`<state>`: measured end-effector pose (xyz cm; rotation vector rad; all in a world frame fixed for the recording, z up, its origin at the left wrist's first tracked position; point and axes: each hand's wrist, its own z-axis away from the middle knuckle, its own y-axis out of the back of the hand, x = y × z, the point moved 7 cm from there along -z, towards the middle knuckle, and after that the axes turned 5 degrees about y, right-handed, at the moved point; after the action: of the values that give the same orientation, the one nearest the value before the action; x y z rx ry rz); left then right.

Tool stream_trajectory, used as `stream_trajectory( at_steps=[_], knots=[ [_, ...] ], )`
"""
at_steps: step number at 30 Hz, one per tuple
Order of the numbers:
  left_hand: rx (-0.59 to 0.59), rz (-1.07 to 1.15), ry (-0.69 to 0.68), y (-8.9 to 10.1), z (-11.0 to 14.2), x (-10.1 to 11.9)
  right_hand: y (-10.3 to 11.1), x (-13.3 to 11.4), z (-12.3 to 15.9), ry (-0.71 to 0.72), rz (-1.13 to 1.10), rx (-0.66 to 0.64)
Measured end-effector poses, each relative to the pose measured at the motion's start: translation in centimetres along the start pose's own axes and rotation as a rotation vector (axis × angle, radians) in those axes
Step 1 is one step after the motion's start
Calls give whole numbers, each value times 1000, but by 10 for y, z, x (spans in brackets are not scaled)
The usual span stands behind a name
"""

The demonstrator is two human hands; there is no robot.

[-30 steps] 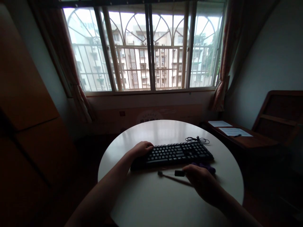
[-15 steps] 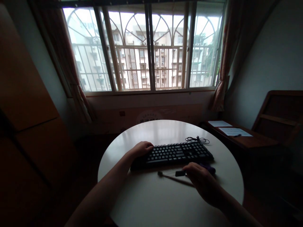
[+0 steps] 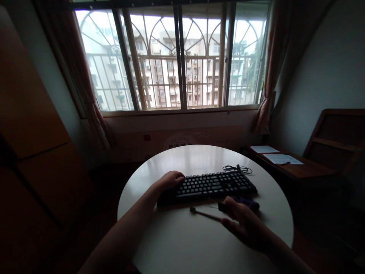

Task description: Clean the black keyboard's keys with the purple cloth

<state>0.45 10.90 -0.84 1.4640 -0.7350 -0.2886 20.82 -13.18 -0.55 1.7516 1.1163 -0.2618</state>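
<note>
A black keyboard (image 3: pixel 211 185) lies across the round white table. My left hand (image 3: pixel 170 179) is closed over its left end, fingertips curled at the back edge. In front of the keyboard's right half is my right hand (image 3: pixel 242 219), with a small black-handled keycap puller (image 3: pixel 223 207) at its index finger; the puller's thin wires point left. Its thumb is apart from the index finger and touches the handle of a small brush (image 3: pixel 205 215), whose round head points left. Whether the thumb grips that handle is unclear. A purple cloth (image 3: pixel 249 203) lies partly behind this hand.
The coiled keyboard cable (image 3: pixel 238 168) lies behind the keyboard's right end. To the right, a low brown table (image 3: pixel 308 171) bears papers (image 3: pixel 283 158) and a dark pen. A wooden chair (image 3: pixel 336 140) stands beyond. The white table's rim (image 3: pixel 291 224) curves round on the right.
My right thumb has moved down to the brush handle, apart from the index finger. The keycap puller has shifted right and tilted with the hand. My left hand has stayed on the keyboard.
</note>
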Motion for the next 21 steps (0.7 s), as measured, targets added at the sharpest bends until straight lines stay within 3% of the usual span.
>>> stream_trajectory(
  at_steps=[13, 21],
  knots=[
    [-4, -4, -8, -3, -3, -3, 14, 4, -2, -10, -115, 196],
    [-1, 3, -1, 0, 0, 0, 16, 16, 2, -73, -107, 244]
  ],
)
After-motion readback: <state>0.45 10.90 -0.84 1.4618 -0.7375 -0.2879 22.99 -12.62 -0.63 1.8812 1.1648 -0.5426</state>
